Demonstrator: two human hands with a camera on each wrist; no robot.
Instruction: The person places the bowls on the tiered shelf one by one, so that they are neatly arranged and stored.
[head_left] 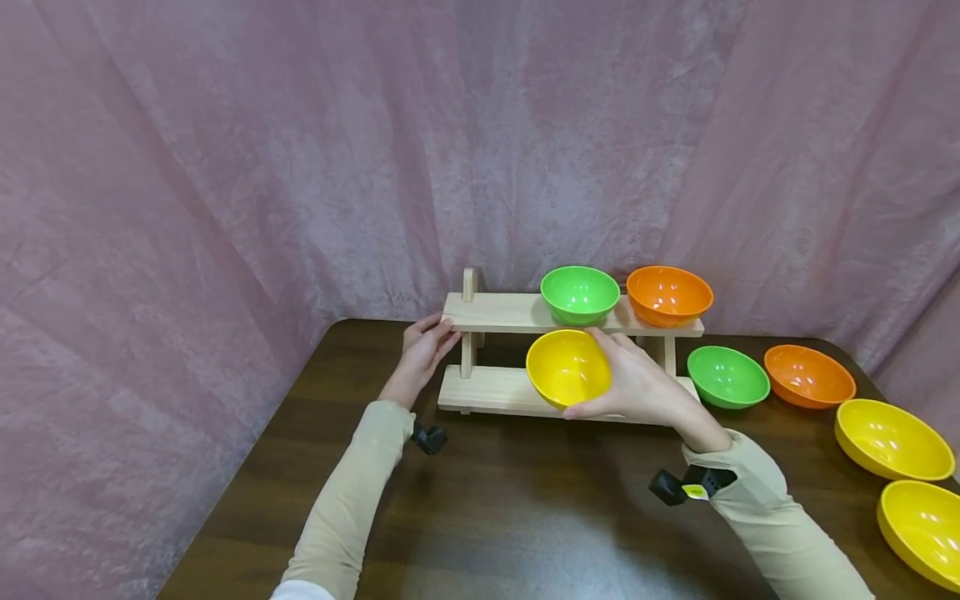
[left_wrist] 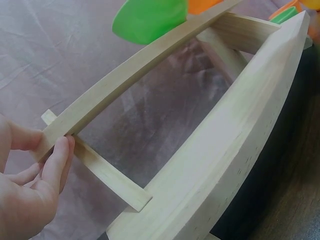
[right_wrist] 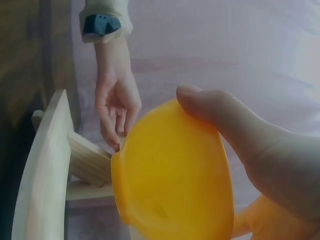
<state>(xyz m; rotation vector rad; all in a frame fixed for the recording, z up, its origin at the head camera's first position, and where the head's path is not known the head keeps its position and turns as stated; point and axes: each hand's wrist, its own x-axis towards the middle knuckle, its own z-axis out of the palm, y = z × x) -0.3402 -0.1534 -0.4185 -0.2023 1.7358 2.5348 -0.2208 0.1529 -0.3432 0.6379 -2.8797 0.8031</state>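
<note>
My right hand [head_left: 641, 382] grips a yellow bowl [head_left: 566, 368] by its side, thumb and fingers spread across the rim. The bowl hangs in front of a two-tier wooden rack [head_left: 498, 310], overlapping the lower board in the head view. In the right wrist view, the bowl's outer wall [right_wrist: 170, 170] shows, tilted. At the rack's left end, my left hand [head_left: 422, 354] pinches the end of the upper board [left_wrist: 105, 95] between thumb and fingers. On that upper board stand a green bowl [head_left: 581, 293] and, right of it, an orange bowl [head_left: 670, 295].
Right of the rack, another green bowl [head_left: 728, 377] and another orange bowl [head_left: 809, 377] sit on the dark wooden table [head_left: 510, 517]. Two more yellow bowls, one farther back [head_left: 892, 439] and one nearer [head_left: 926, 529], line the right edge. A pink curtain [head_left: 375, 167] hangs behind.
</note>
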